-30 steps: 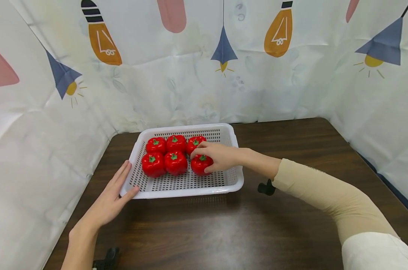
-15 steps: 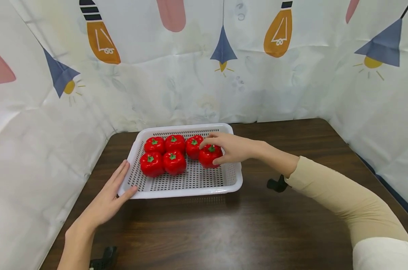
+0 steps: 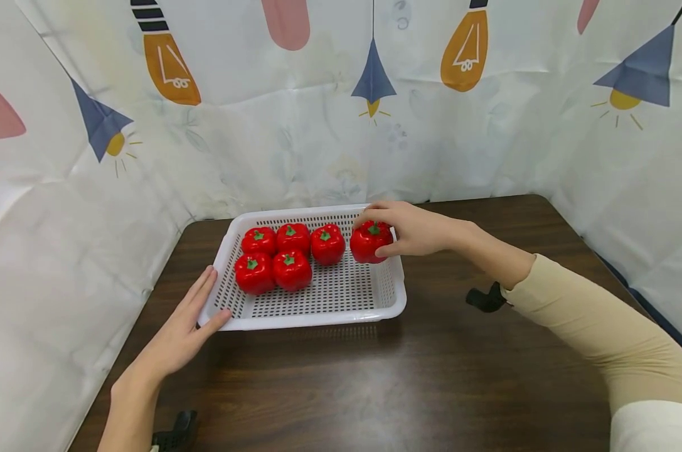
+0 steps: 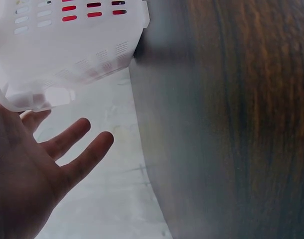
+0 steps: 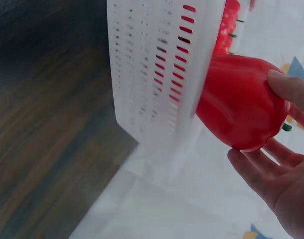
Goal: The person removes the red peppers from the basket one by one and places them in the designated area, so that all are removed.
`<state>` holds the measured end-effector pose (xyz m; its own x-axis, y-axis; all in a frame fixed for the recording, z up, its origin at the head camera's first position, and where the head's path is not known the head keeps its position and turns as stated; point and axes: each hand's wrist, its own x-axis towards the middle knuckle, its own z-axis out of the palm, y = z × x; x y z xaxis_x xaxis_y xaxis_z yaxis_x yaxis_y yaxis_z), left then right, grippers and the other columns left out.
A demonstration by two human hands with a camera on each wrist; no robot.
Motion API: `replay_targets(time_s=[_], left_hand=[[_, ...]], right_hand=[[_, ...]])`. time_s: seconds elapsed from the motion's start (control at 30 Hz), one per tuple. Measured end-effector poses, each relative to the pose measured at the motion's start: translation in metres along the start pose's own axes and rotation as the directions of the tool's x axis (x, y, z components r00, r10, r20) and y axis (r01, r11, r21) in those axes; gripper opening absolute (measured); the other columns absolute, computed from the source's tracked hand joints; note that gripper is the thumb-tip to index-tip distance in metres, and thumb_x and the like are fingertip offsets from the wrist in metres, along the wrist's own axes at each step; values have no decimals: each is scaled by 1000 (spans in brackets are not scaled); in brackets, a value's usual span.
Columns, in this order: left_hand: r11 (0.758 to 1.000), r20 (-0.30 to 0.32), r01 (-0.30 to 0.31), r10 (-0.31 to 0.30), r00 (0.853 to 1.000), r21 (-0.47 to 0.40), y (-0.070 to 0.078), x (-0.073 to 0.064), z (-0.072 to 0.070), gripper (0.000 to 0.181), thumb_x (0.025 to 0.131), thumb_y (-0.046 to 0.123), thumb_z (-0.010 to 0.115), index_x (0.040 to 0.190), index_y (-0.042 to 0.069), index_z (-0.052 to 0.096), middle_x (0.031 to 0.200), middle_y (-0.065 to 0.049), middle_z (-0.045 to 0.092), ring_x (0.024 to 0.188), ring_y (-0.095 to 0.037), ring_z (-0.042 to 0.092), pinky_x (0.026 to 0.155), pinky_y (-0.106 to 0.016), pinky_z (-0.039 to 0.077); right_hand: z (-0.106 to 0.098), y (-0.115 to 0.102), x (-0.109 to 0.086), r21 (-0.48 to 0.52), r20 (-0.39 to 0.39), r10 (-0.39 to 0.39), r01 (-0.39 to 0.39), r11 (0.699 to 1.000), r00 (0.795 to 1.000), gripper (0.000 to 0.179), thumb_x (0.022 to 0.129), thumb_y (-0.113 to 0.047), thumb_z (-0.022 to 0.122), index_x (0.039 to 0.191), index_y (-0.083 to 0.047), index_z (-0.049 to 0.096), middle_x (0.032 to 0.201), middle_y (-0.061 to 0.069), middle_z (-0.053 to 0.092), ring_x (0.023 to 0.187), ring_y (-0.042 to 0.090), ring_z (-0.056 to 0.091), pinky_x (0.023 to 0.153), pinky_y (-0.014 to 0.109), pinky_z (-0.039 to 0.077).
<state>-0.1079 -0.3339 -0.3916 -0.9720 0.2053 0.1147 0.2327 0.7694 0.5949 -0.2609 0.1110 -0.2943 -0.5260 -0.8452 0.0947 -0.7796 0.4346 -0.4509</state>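
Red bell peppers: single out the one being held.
The rightmost red bell pepper, gripped by the right hand at the right end of the white basket. The other five peppers sit inside, held by no hand.

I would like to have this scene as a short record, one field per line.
Right hand: grips one red pepper, held up near the basket's right end
Left hand: touches the basket's left end
Basket: white, perforated, on the table
Peppers lying in basket: five, red, green-stemmed
Table: dark, wood-grained
Backdrop: printed white cloth
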Motion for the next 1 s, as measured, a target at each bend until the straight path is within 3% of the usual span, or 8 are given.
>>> replay_targets(time_s=[0.4, 0.73, 1.0], left_hand=[[1000, -4, 2, -2, 1000, 11, 0, 0, -1, 87, 99, 36, 66, 167, 18, 15, 172, -9, 7, 149, -48, 19, 105, -78, 27], [1000, -7, 0, 0, 1000, 13, 0, 0, -1, 86, 99, 36, 66, 167, 17, 15, 172, -9, 7, 150, -48, 17, 106, -78, 25], [1000, -9, 0, 0, 1000, 16, -1, 0, 1, 86, 100, 37, 65, 167, 18, 15, 172, -8, 7, 150, -48, 18, 105, -79, 26]], right_hand=[[-23, 9, -24, 27, -62, -30, 31, 999, 998, 56, 85, -11, 84, 135, -17, 60, 133, 1, 57, 119, 21, 54, 89, 37, 58], [-38, 18, -41, 23, -118, 19, -16, 1000, 993, 56, 84, -7, 85, 134, -16, 62, 132, 1, 58, 119, 22, 53, 87, 41, 58], [-37, 34, -50, 15, -111, 42, -41, 999, 993, 52, 85, -6, 84, 132, -16, 63, 131, 2, 59, 117, 22, 54, 88, 41, 58]])
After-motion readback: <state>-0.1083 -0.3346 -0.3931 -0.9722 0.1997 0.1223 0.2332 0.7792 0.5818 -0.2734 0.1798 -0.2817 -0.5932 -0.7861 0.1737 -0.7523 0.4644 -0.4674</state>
